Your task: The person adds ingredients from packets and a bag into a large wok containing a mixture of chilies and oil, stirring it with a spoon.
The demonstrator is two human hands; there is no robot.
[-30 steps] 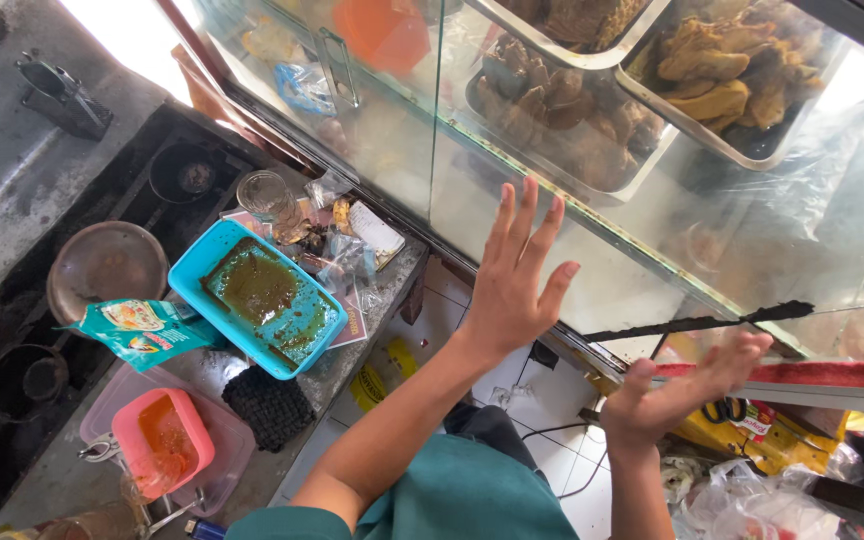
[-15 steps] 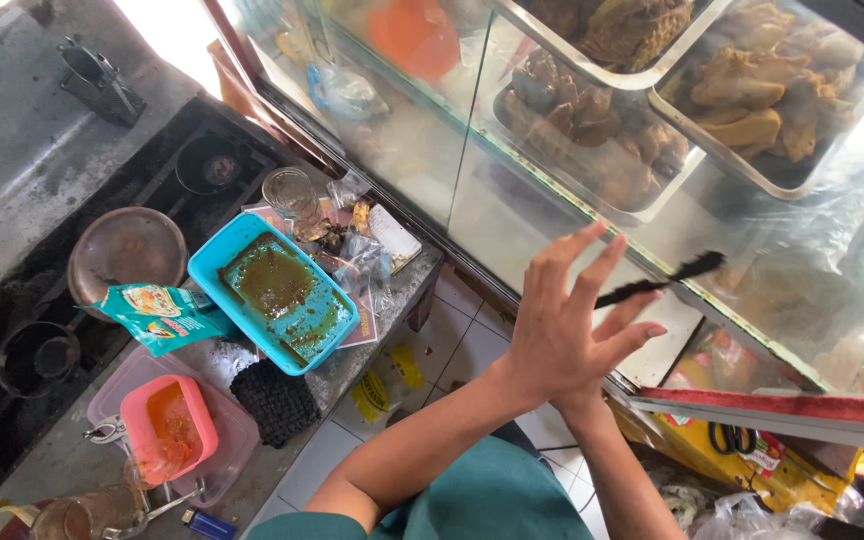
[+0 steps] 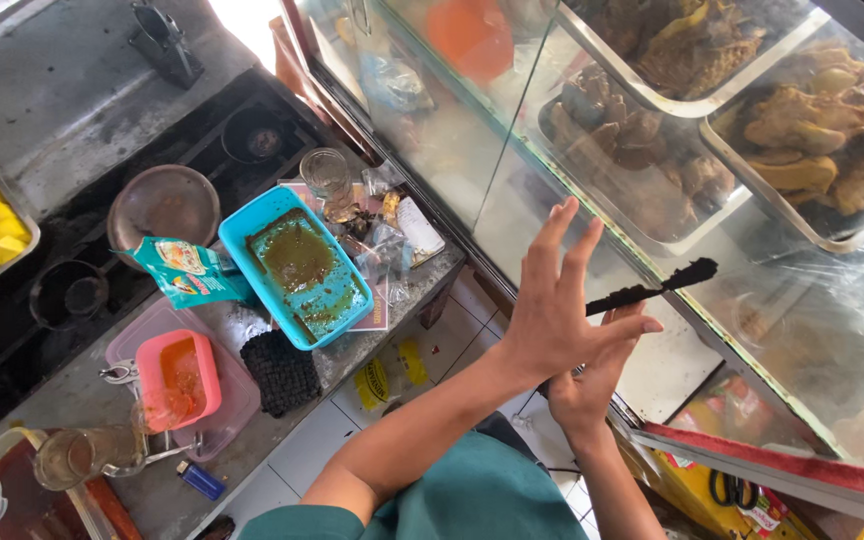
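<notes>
Both hands up in front of me: left hand (image 3: 552, 320) spread open, holding nothing, right hand (image 3: 592, 385) right behind it, grip unclear. Thin black strip (image 3: 652, 288) just past my fingers, untouched, against the glass case (image 3: 512, 170).

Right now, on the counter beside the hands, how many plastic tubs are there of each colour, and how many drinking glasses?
Blue tub with brown sauce: 1
Pink tub with orange sauce: 1
Clear glass near the blue tub: 1
Glass mug near the pink tub: 1
Total: 4
</notes>
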